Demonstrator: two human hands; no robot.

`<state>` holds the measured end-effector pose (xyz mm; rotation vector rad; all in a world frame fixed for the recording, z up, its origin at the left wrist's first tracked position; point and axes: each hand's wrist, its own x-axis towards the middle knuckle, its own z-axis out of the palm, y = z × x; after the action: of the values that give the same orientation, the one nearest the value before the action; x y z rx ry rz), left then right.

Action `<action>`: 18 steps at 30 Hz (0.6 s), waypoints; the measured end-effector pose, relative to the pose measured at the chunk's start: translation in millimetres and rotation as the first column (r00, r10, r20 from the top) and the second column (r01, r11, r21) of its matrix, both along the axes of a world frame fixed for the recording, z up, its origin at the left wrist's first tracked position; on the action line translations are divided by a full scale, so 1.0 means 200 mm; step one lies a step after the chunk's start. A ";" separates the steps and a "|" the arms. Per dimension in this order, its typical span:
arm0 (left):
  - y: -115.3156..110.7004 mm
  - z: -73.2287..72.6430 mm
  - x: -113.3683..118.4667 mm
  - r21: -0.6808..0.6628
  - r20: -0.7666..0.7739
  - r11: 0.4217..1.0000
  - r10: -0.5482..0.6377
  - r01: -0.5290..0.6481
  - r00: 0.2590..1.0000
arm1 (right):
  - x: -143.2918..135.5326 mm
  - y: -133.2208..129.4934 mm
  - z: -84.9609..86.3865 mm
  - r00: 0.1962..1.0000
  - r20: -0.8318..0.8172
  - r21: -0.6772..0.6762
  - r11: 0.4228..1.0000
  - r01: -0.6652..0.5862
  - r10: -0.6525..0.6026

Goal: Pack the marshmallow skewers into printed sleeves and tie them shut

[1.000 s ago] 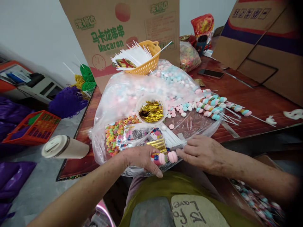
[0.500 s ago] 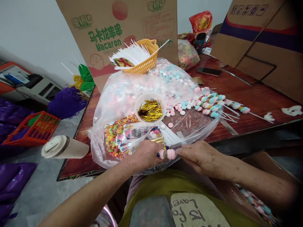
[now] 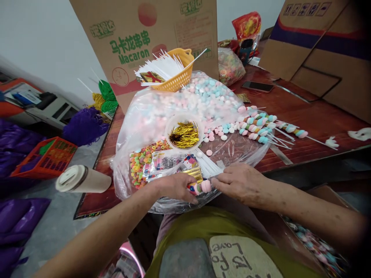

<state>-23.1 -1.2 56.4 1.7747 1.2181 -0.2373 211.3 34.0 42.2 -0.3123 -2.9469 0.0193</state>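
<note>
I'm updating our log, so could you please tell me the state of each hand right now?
Left hand: closed, holding a row of candy.
Right hand: fingers at the candy's pink end; grip cannot be told.

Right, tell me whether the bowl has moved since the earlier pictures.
No: against the Macaron box behind it, the bowl keeps its place, with no clear shift either way.

The single head-worn camera looks forward and down from above the wearer's olive top (image 3: 188, 226), close over left hand (image 3: 175, 187) and right hand (image 3: 242, 185), reaching the far Macaron carton (image 3: 164, 33).
</note>
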 end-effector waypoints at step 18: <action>-0.06 -0.01 0.11 0.427 -0.076 0.898 0.155 -0.108 0.985 | 0.01 0.03 0.06 0.990 -0.078 0.074 0.989 0.127 -0.122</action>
<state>-2.0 -12.3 55.1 2.0552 1.5510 0.0144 212.8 40.0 54.6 -0.4731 -2.8413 -0.1003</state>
